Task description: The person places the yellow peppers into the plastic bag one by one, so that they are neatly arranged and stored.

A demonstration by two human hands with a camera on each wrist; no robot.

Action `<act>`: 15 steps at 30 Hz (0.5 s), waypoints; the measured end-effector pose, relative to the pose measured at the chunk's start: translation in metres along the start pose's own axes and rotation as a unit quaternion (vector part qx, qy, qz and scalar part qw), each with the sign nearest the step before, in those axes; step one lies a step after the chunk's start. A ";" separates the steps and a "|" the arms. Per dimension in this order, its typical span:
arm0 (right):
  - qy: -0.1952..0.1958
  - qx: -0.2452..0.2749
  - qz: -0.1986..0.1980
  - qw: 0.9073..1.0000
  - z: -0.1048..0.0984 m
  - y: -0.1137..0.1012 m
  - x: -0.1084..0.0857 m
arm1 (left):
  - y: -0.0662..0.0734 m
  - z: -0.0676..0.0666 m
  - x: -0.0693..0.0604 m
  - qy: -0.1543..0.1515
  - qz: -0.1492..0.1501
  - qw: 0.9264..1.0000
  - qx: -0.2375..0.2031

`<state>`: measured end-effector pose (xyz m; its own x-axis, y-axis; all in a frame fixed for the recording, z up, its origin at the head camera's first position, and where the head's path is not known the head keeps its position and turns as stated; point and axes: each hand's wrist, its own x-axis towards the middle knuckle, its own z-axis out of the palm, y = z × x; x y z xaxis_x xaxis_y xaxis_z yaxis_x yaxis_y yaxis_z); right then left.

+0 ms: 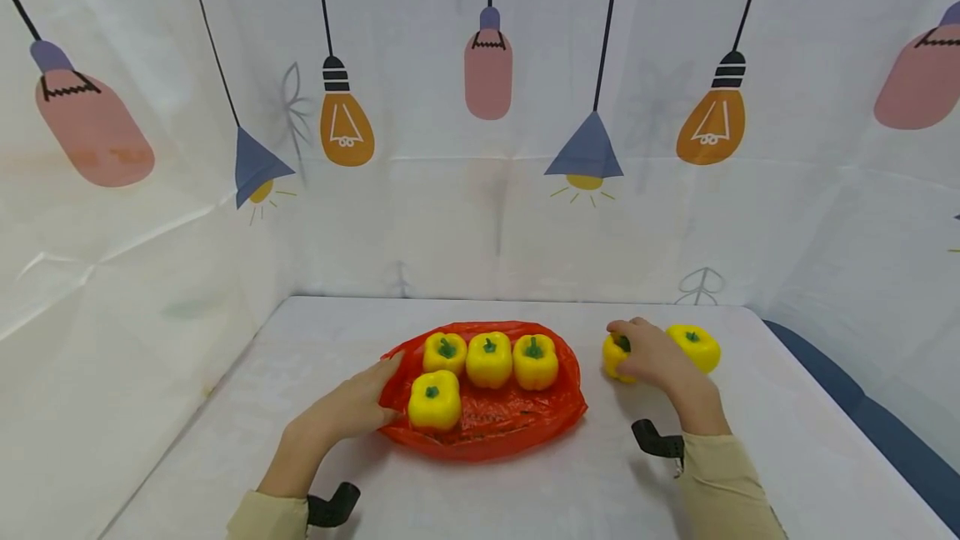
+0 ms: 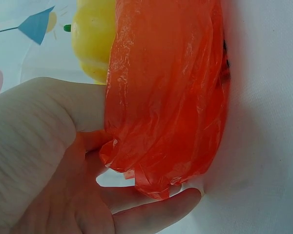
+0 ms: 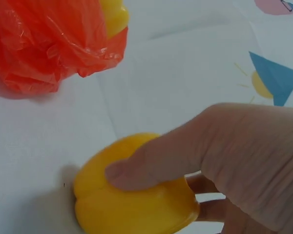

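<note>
A red plastic bag [image 1: 517, 427] lies spread on the table with its mouth facing up. Inside it sit several yellow bell peppers [image 1: 489, 361] with green stems. My left hand [image 1: 351, 402] holds the bag's left edge; in the left wrist view the thumb goes over the rim while the fingers [image 2: 156, 214] stay outside, under the crumpled film. To the right of the bag, my right hand [image 1: 660, 361] grips a single yellow bell pepper [image 3: 132, 209], thumb across its near side. Just beyond that hand another yellow bell pepper [image 1: 693, 347] rests on the table.
The white table [image 1: 540, 498] ends at a fabric backdrop [image 1: 435, 223] printed with hanging lamps. A dark blue surface [image 1: 862, 407] shows past the table's right edge. Black wrist mounts [image 1: 333, 507] stick out from both sleeves.
</note>
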<state>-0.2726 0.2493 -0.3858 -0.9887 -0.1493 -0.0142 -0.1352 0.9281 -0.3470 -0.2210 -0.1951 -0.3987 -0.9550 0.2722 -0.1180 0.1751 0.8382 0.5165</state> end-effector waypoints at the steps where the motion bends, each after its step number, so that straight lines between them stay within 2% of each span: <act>1: 0.001 0.001 -0.004 1.000 0.001 -0.001 0.000 | 0.000 0.000 0.000 0.000 0.000 1.000 0.001; 6: 0.013 0.004 -0.033 0.999 -0.001 -0.006 0.001 | -0.001 0.001 0.000 0.001 0.000 1.000 0.003; 15: 0.045 0.010 -0.083 0.995 -0.016 -0.028 -0.009 | 0.000 0.000 0.000 0.001 -0.002 1.000 0.003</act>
<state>-0.2612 0.2299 -0.3608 -0.9547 -0.2687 0.1279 -0.2971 0.8861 -0.3558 -0.2213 -0.1947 -0.3989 -0.9562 0.2680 -0.1179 0.1731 0.8422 0.5107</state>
